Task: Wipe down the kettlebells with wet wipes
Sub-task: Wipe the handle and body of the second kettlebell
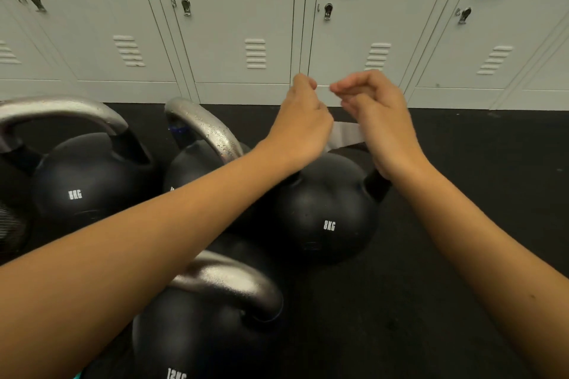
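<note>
Both my hands are raised over a black 8KG kettlebell [326, 212] on the dark floor. My left hand [303, 123] and my right hand [374, 120] each pinch an upper corner of a white wet wipe [345, 135], stretched between them and hanging behind the hands; most of it blends with the lockers. A second 8KG kettlebell [86, 188] with a silver handle stands at the left, another [197, 163] with a wet-looking handle behind my left forearm, and a 12KG one [203, 326] at the bottom.
A row of grey lockers [246, 24] lines the wall just beyond the kettlebells. Black rubber floor [462, 194] stretches to the right. A dark object sits at the far left edge.
</note>
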The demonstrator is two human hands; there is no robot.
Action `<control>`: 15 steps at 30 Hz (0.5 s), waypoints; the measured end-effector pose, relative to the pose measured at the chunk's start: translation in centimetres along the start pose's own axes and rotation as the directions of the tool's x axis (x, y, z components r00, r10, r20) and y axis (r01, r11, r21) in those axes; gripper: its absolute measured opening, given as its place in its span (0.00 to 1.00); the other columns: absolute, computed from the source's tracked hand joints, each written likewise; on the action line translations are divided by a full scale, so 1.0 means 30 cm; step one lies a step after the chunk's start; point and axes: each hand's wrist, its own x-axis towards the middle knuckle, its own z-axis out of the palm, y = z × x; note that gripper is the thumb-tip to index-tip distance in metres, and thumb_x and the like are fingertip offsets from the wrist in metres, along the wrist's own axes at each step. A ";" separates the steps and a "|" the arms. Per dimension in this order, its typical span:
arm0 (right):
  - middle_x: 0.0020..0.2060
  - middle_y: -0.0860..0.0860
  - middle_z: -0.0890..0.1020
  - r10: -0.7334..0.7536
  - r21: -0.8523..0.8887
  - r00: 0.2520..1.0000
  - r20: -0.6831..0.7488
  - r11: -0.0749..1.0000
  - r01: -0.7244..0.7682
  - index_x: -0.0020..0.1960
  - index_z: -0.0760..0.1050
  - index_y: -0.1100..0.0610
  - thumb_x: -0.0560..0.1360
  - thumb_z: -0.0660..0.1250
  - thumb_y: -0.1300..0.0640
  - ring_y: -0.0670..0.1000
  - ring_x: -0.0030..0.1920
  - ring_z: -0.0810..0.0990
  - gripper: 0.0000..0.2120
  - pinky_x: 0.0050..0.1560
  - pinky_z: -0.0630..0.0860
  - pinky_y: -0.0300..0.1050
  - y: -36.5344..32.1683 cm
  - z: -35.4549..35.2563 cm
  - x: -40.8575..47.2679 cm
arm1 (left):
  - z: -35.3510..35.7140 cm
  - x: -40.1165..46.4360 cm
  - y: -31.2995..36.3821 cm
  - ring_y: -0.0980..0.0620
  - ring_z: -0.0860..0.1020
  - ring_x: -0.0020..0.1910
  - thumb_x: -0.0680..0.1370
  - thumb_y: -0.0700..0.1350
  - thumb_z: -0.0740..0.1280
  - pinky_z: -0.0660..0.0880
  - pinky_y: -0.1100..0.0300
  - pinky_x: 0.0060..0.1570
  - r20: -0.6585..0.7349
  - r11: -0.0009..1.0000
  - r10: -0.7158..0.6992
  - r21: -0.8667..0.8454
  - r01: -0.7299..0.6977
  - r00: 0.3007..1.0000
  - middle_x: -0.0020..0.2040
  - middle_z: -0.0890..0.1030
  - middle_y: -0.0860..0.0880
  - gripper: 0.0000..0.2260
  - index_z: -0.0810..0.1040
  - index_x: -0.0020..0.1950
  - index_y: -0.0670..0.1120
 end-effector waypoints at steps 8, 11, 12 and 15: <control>0.48 0.46 0.82 -0.026 -0.216 0.986 -0.164 0.976 -0.010 0.52 0.77 0.53 0.81 0.59 0.60 0.42 0.47 0.80 0.08 0.49 0.77 0.40 0.089 -0.077 -0.029 | 0.119 -0.023 0.002 0.43 0.73 0.55 0.84 0.48 0.50 0.63 0.54 0.54 0.090 0.903 0.108 0.409 -0.136 0.990 0.53 0.77 0.43 0.16 0.74 0.53 0.42; 0.48 0.46 0.82 0.044 -0.232 0.986 -0.161 0.969 -0.081 0.54 0.76 0.54 0.82 0.57 0.55 0.44 0.46 0.80 0.09 0.52 0.76 0.45 0.110 -0.075 -0.047 | 0.145 -0.022 0.001 0.42 0.72 0.57 0.84 0.48 0.48 0.63 0.51 0.58 -0.029 0.899 0.055 0.437 -0.037 0.998 0.56 0.78 0.43 0.18 0.76 0.55 0.42; 0.48 0.46 0.82 0.056 -0.244 0.986 -0.156 0.965 -0.094 0.54 0.76 0.54 0.83 0.56 0.53 0.42 0.47 0.79 0.10 0.52 0.75 0.44 0.114 -0.074 -0.052 | 0.153 -0.023 0.002 0.42 0.72 0.57 0.84 0.47 0.49 0.63 0.51 0.58 -0.084 0.916 0.016 0.402 0.019 0.996 0.55 0.78 0.43 0.18 0.76 0.54 0.42; 0.46 0.46 0.83 0.063 -0.249 0.987 -0.150 0.963 -0.100 0.53 0.77 0.53 0.84 0.54 0.51 0.42 0.47 0.78 0.13 0.48 0.72 0.39 0.117 -0.078 -0.057 | 0.187 -0.033 0.016 0.46 0.69 0.60 0.83 0.46 0.51 0.60 0.52 0.65 -0.290 0.970 -0.174 0.115 0.215 0.941 0.56 0.77 0.44 0.18 0.78 0.55 0.41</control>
